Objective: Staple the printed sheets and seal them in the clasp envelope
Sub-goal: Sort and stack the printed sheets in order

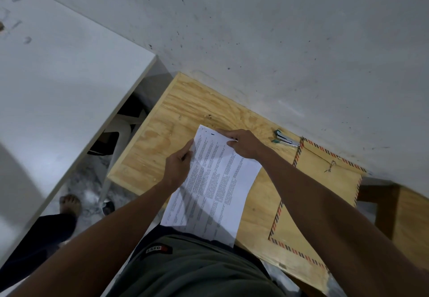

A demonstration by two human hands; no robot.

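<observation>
envelope [329,180] partly behind right hand [243,144]

Looked a makeshift home workroom — raw plywood table [185,120] against scuffed grey plaster wall [278,29], bare foot [69,205] on mottled floor.

The table [176,120] is pale yellow plywood with darker swirling grain. The printed sheets [218,180] are white with columns of fine black text. The clasp envelope [325,176] is tan, edged in red and dark blue diagonal stripes. The stapler [284,138] is silver with green ends. The wall [278,29] is grey-white, speckled dark.
</observation>
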